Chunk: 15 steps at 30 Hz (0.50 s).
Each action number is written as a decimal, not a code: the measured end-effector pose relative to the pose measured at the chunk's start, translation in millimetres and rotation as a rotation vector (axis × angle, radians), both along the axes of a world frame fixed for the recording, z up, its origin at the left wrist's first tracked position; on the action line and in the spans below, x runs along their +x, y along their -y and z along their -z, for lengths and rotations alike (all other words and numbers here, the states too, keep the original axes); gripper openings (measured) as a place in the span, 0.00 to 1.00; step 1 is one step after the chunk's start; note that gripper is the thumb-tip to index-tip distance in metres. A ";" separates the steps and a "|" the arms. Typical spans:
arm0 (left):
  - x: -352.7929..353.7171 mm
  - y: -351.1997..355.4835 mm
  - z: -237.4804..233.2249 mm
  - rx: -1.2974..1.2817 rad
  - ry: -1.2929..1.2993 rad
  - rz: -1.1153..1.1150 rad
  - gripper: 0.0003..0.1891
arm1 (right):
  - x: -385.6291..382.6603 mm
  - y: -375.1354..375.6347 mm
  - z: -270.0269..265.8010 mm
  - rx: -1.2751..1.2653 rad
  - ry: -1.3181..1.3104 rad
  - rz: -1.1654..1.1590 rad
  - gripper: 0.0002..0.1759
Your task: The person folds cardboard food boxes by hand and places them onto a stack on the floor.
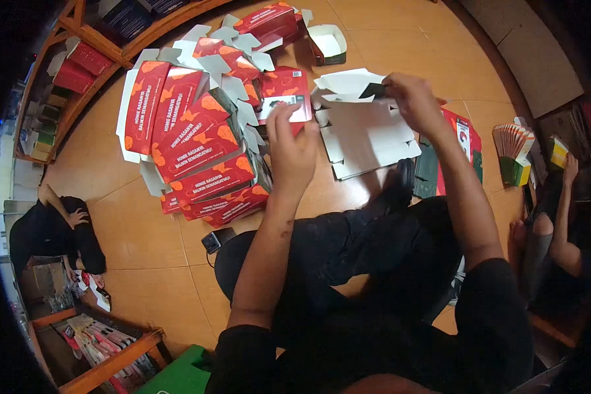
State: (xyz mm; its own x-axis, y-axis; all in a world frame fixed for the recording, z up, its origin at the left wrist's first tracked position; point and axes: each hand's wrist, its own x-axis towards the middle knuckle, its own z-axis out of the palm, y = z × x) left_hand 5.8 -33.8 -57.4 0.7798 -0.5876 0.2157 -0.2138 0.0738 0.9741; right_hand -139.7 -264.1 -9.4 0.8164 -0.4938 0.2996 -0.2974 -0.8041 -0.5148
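My right hand [412, 104] is closed on the dark-edged flap of an unfolded cardboard box [345, 84], at the far end of a stack of white box blanks [371, 138]. The blanks lie on the floor with their white insides up. My left hand [294, 154] is raised just left of the stack, fingers apart and nothing visible between them. Behind its fingertips lies a red box [287, 84] with a printed white panel. To the left stands a pile of red and orange printed boxes [194, 144], several with white flaps sticking up.
An open white-lined box [327, 44] sits at the far side. Right of the stack lie red and green flat boxes [448, 154]. Another person's hand [570, 169] holds a yellow packet at right; a second person [56, 226] sits at left. Wooden shelves [98, 39] border the floor.
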 end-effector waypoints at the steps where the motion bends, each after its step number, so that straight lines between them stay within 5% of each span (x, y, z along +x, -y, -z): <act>1: -6.9 -3.7 -29.1 0.139 0.595 -0.138 0.22 | -5.6 -6.6 -27.5 -0.093 0.021 -0.083 0.06; 2: -13.6 -7.3 -51.1 0.280 1.189 -0.280 0.25 | -11.0 -14.1 -49.8 -0.186 0.041 -0.165 0.05; 6: -21.0 -19.8 -71.9 0.399 1.190 -0.114 0.28 | -15.9 -40.1 -89.1 -0.274 -0.005 -0.379 0.03; 8: -8.0 -27.6 -62.8 0.682 0.456 0.630 0.27 | -8.9 -48.2 -86.0 -0.075 0.154 -0.465 0.03; 10: -12.8 -31.0 -63.3 0.607 0.270 0.675 0.25 | -0.6 -50.7 -66.8 0.032 0.237 -0.446 0.04; 12: -26.6 -25.6 -39.9 -0.005 -0.202 0.647 0.22 | 9.4 -46.1 -30.3 0.357 0.520 -0.239 0.06; 13: -37.7 -22.4 -47.4 -0.105 -0.341 0.627 0.18 | 14.3 -46.8 -17.5 0.339 0.590 -0.179 0.09; 15: -45.8 -21.9 -59.1 0.056 -0.243 0.622 0.17 | 10.8 -53.8 -1.4 0.411 0.624 -0.135 0.09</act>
